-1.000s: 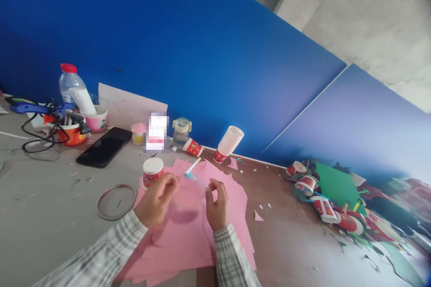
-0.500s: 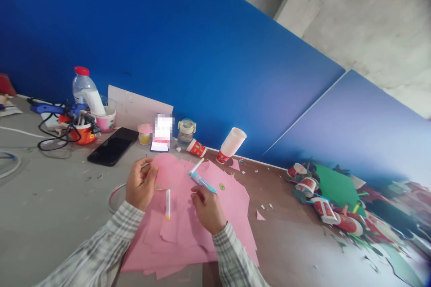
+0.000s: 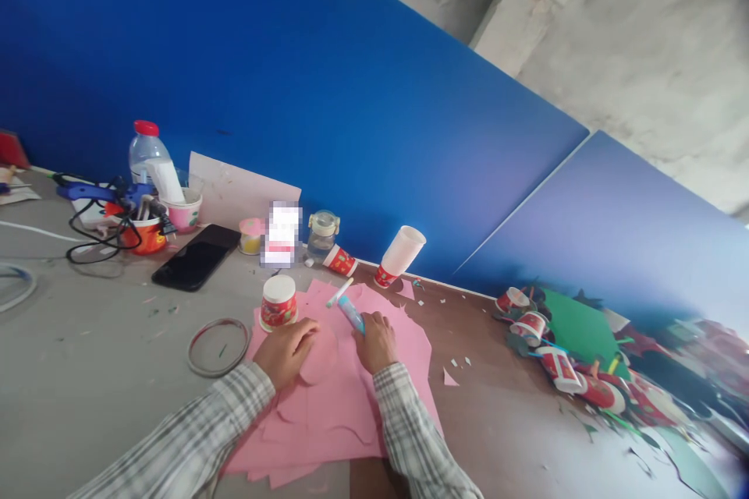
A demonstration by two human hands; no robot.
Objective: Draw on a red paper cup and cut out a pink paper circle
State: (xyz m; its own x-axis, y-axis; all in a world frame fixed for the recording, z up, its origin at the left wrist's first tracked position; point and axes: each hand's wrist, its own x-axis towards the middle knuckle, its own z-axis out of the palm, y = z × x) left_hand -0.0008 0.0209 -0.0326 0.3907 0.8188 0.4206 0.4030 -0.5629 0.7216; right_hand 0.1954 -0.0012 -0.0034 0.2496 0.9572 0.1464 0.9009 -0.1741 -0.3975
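Note:
A round pink paper piece (image 3: 321, 359) lies low over a stack of pink sheets (image 3: 413, 320). Its left edge is between the thumb and fingers of my left hand (image 3: 288, 353), which are closed. My right hand (image 3: 376, 343) is closed around the lower end of a light blue pen-like tube (image 3: 351, 313), whose tip points up and left. A white marker (image 3: 340, 292) lies just beyond the tube. Upside down beside my left hand stands a short red and white paper cup (image 3: 279, 302).
A tape-like ring (image 3: 218, 347) and a black phone (image 3: 197, 256) lie to the left. Along the blue partition (image 3: 374, 117) stand a lit phone (image 3: 282, 234), a glass jar (image 3: 323, 235) and stacked paper cups (image 3: 400, 256). Cup crafts and a green sheet (image 3: 582, 331) crowd the right.
My left hand has lowered the pink round to the right, uncovering the short cup. My right hand has moved up onto the blue tube, covering the small green sticker. The yellow-ended marker no longer shows.

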